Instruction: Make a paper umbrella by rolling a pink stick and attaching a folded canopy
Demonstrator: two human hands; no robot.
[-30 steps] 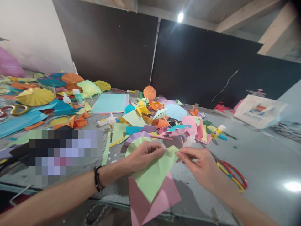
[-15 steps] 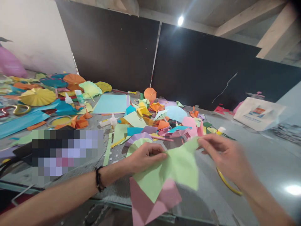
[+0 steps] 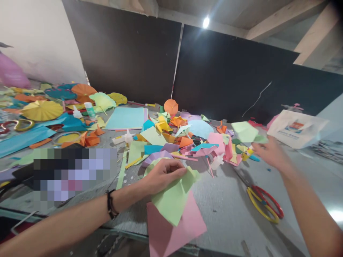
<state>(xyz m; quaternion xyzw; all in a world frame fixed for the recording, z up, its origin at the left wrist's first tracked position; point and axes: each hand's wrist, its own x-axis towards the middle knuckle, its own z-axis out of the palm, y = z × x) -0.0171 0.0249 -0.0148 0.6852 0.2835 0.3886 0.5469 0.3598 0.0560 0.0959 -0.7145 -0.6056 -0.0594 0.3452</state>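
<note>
My left hand [image 3: 167, 175] pinches a creased light green paper piece [image 3: 171, 203] between thumb and fingers. Below that piece, a pink paper sheet [image 3: 177, 228] lies at the table's front edge, partly covered. Off to the right, my right hand [image 3: 270, 151] is blurred by motion. Another light green paper piece [image 3: 245, 131] reaches to its fingertips; whether the fingers grip it cannot be made out. Close to that hand is a yellow glue stick [image 3: 247, 153]. Scissors [image 3: 264, 203] with red and yellow handles rest on the table below it.
Coloured paper scraps [image 3: 184, 142] are heaped mid-table, with small white glue bottles [image 3: 128, 137] among them. A light blue sheet [image 3: 125, 117] lies behind. Paper fans [image 3: 43, 110] and more scissors [image 3: 17, 125] are at left. A white bag [image 3: 296, 128] stands at right.
My right hand has moved right and away from my left, with a separate green piece now beside it. Less green paper spreads from my left hand. The scissors and glue bottle are uncovered.
</note>
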